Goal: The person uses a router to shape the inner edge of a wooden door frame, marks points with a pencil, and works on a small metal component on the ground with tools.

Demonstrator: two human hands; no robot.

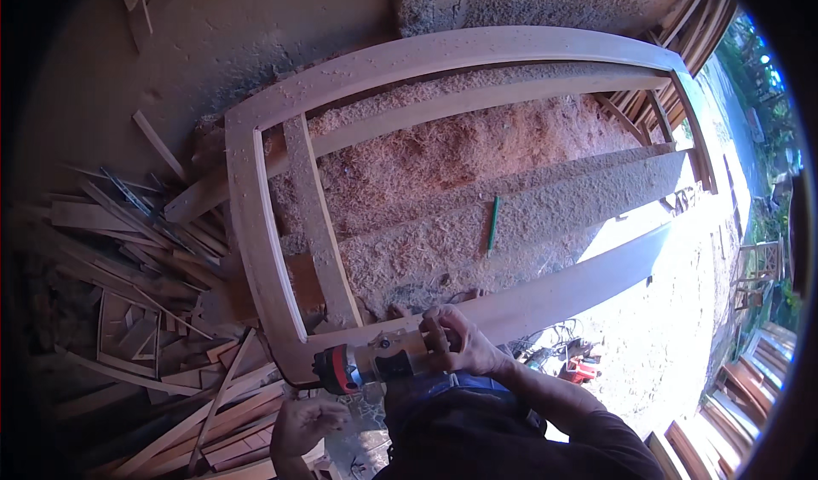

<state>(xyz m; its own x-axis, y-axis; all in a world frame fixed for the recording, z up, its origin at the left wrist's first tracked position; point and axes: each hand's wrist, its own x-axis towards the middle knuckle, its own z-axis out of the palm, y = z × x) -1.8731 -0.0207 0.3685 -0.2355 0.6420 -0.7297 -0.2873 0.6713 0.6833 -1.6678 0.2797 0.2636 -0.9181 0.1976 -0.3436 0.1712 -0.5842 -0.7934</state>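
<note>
We see our right hand (456,344) wrapped around the body of a handheld power tool (375,365), fingers curled tight on its grey housing, pressing it against the near rail of a large wooden door frame (256,199) that lies flat over a bed of sawdust (443,173). The tool's red-and-black end points left; its working face is hidden under the hand and the rail, so we cannot tell what kind of bit it carries. Our left hand (307,425) hangs lower, apart from the tool, fingers loosely curled and holding nothing that we can make out. A green pencil (492,222) lies on the sawdust. Wood offcuts (136,309) pile up on the left in deep shadow.
</note>
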